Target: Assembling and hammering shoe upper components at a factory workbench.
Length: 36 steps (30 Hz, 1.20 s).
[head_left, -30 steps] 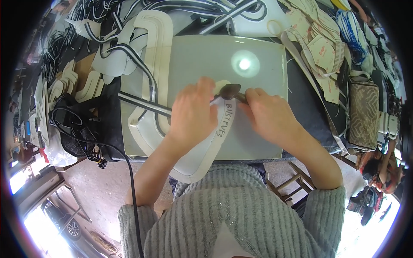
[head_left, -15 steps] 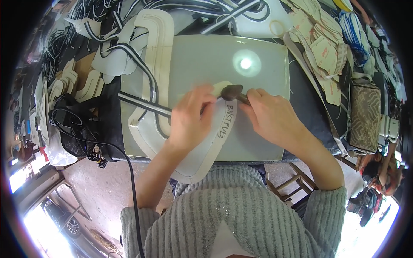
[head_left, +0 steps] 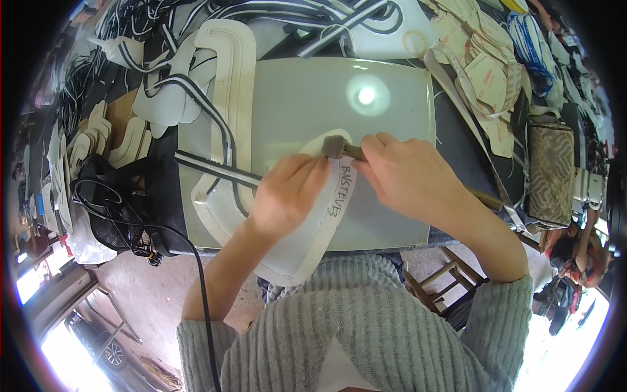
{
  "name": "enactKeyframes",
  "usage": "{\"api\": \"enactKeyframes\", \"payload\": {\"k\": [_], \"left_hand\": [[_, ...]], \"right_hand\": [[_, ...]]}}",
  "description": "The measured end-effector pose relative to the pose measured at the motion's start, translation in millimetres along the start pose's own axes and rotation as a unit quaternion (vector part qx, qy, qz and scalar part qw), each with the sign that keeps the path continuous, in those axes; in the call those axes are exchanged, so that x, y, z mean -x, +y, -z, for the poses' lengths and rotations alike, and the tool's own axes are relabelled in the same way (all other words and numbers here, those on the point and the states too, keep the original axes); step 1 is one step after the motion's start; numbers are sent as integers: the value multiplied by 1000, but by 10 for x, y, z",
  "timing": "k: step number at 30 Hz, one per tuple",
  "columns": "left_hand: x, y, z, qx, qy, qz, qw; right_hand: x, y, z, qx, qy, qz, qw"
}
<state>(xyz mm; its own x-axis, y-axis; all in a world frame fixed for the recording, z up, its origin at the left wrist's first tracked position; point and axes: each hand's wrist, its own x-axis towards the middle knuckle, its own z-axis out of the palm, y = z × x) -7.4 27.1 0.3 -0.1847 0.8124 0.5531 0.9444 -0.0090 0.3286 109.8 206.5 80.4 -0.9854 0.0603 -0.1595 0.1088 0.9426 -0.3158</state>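
Observation:
A hammer [head_left: 334,147] with a dull metal head and wooden handle is held in my right hand [head_left: 406,171], fingers wrapped round the handle close to the head. The head rests at or just over the top of a curved white shoe-upper-like piece [head_left: 321,225] with a cream border and handwriting. My left hand [head_left: 289,196] lies on that piece, fingertips pinched beside the hammer head. A black-and-white trim strip [head_left: 219,171] runs from the left into this hand; its end is hidden by the fingers. The piece's lower end overhangs the board's near edge.
A pale translucent board [head_left: 385,222] lies under the work. Cream cut-out templates [head_left: 245,85] and more strips surround it. At right sit stacked cut pieces [head_left: 486,85] and a patterned pouch [head_left: 550,173]. A black cable [head_left: 202,287] hangs over the near table edge at left.
The hammer head has turned and shifted slightly left and down. My left hand has moved down, its fingers drawn together. The far end of the handle now shows beyond my right forearm.

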Motion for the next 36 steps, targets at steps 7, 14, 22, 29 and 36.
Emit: {"api": "enactKeyframes", "payload": {"k": [7, 14, 22, 29, 36], "left_hand": [[68, -5, -22, 73, 8, 81, 994], [146, 163, -5, 48, 45, 118, 991], [134, 219, 6, -47, 21, 83, 995], [143, 218, 1, -31, 20, 87, 996], [146, 227, -6, -39, 18, 90, 995]], "right_hand": [[64, -21, -138, -17, -7, -37, 999], [59, -28, -137, -23, -9, -63, 998], [94, -148, -130, -13, 96, -24, 995], [143, -194, -170, -3, 89, -36, 995], [118, -160, -185, -10, 48, -54, 997]]}}
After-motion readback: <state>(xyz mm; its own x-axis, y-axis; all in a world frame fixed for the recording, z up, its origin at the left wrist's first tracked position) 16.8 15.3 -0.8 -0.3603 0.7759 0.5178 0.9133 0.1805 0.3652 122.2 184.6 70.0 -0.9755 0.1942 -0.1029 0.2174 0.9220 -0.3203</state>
